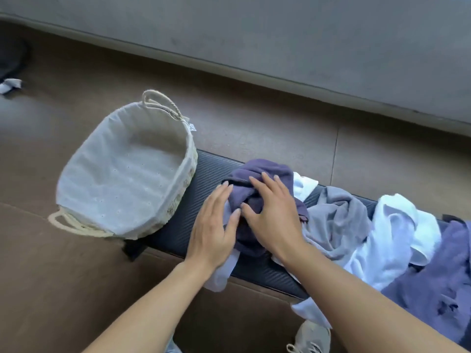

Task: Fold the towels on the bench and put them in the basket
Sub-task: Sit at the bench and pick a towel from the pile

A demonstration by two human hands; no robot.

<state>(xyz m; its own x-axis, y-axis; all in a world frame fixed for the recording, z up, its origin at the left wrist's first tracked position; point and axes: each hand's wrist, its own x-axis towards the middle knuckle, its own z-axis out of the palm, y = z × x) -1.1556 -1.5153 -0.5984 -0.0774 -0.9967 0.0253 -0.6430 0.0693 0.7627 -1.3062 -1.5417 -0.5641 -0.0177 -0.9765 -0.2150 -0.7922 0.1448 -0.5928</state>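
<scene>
Lying crumpled on the black ribbed bench (178, 225), a dark purple cloth towel (262, 179) is pressed by the flat, open-fingered left hand (214, 225) and right hand (272, 210).

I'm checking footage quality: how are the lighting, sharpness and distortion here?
Head view: soft, even light, no glare; faint shadows under the basket and hands; the wide lens bends the bench and the far wall line; both hands and the towels look slightly soft.
</scene>
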